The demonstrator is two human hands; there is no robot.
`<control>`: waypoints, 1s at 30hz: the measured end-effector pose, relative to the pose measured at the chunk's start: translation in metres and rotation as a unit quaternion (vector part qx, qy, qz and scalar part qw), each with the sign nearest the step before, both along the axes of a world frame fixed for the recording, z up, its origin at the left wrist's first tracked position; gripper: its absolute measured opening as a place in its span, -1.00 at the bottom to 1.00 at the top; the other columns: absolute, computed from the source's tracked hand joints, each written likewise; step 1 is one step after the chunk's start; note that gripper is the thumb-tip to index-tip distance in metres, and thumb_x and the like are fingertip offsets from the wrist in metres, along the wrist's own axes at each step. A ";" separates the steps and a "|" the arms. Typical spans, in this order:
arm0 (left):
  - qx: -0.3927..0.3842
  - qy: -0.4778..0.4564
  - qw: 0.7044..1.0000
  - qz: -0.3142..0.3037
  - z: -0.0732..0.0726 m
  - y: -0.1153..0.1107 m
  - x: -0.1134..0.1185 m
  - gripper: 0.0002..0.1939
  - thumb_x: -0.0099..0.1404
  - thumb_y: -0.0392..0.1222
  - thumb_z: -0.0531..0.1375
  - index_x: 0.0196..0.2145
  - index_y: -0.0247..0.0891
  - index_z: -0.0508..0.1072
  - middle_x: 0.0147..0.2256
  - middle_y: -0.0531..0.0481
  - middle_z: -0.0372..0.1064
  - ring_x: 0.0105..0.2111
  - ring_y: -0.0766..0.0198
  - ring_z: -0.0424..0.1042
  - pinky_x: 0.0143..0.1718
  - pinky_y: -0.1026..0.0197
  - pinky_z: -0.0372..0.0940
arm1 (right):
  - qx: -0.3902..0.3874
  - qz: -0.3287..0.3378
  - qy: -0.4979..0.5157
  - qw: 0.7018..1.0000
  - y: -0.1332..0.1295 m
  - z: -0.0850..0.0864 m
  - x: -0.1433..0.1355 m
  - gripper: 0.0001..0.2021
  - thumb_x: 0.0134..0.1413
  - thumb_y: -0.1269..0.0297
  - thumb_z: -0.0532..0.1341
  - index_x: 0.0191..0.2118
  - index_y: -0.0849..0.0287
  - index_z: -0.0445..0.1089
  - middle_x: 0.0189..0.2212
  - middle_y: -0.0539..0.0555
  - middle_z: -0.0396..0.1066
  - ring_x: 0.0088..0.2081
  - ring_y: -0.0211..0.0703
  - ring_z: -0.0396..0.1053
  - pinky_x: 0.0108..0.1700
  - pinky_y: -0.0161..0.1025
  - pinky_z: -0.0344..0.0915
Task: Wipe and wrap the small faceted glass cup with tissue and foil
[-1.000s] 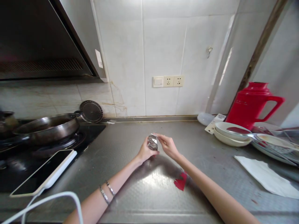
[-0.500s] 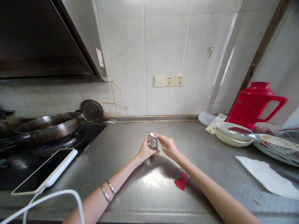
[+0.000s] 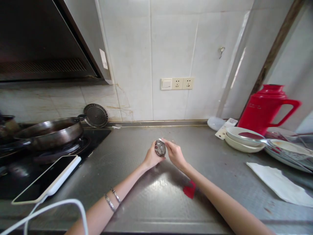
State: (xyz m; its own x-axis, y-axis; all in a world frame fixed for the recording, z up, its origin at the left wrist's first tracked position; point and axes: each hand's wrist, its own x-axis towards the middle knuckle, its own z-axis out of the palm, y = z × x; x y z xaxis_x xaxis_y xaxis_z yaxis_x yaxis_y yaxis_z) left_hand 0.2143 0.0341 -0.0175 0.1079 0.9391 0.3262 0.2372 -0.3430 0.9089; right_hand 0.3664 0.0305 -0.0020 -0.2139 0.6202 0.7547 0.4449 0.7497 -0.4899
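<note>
My left hand (image 3: 153,155) is wrapped round a small clear container with a rounded, shiny end (image 3: 160,148), held above the middle of the steel counter (image 3: 127,195). From the other side my right hand (image 3: 175,152) reaches its upper edge, with fingers closed together and fingertips touching it. A bit of something white shows at those fingertips; what it is, I cannot make out. The container's far side is hidden. Below the right forearm lies a torn red scrap (image 3: 189,190).
To the left, a phone (image 3: 45,181) with a white cable (image 3: 56,201) overlaps the stove, where a steel pan (image 3: 53,135) stands. On the right are stacked bowls (image 3: 242,147), a red thermos jug (image 3: 264,107), patterned plates (image 3: 288,153) and a white paper sheet (image 3: 278,184).
The clear container has turned slightly, and its end now looks rounder. Less of the white bit at its top shows. Both hands stay in nearly the same place.
</note>
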 end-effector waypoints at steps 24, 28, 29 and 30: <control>-0.070 -0.039 0.995 -0.058 -0.001 -0.007 0.004 -0.25 -0.18 -0.35 0.37 0.02 -0.25 0.27 -0.31 -0.01 0.43 -0.49 0.28 0.38 -0.56 0.28 0.29 | 0.106 0.075 -0.083 0.988 -0.012 0.008 0.000 -0.63 0.20 0.52 -0.01 0.02 0.13 0.37 0.04 0.17 0.42 0.14 -0.08 0.30 0.20 0.04 0.23; -0.087 -0.049 0.994 -0.052 0.000 -0.007 0.004 -0.31 -0.13 -0.28 0.35 0.00 -0.24 0.26 -0.30 -0.01 0.43 -0.52 0.30 0.36 -0.65 0.33 0.24 | 0.170 0.105 -0.167 0.966 -0.014 0.012 0.003 -0.58 0.14 0.58 -0.04 0.06 0.21 0.33 0.08 0.23 0.37 0.19 -0.08 0.23 0.23 0.06 0.20; -0.083 -0.052 0.994 -0.051 0.001 -0.007 0.003 -0.30 -0.13 -0.27 0.36 0.00 -0.23 0.26 -0.29 -0.01 0.43 -0.51 0.30 0.37 -0.63 0.32 0.25 | 0.172 0.106 -0.171 0.964 -0.013 0.013 0.004 -0.57 0.13 0.59 -0.04 0.06 0.20 0.33 0.08 0.22 0.37 0.19 -0.08 0.23 0.23 0.06 0.20; -0.076 -0.053 0.994 -0.052 0.003 -0.007 0.003 -0.28 -0.14 -0.28 0.37 0.01 -0.22 0.26 -0.28 -0.01 0.44 -0.49 0.30 0.38 -0.60 0.31 0.27 | 0.167 0.101 -0.164 0.967 -0.012 0.014 0.005 -0.56 0.13 0.59 -0.04 0.06 0.19 0.33 0.08 0.21 0.37 0.19 -0.07 0.24 0.23 0.07 0.20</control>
State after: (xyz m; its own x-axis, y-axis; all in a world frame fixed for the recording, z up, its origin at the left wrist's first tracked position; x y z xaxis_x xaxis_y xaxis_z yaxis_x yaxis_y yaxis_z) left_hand 0.2175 0.0273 -0.0149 0.1807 0.9636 0.1968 0.1081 -0.2184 0.9699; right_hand 0.3715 0.0189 0.0116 -0.5667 0.2747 0.7768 0.3632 0.9295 -0.0637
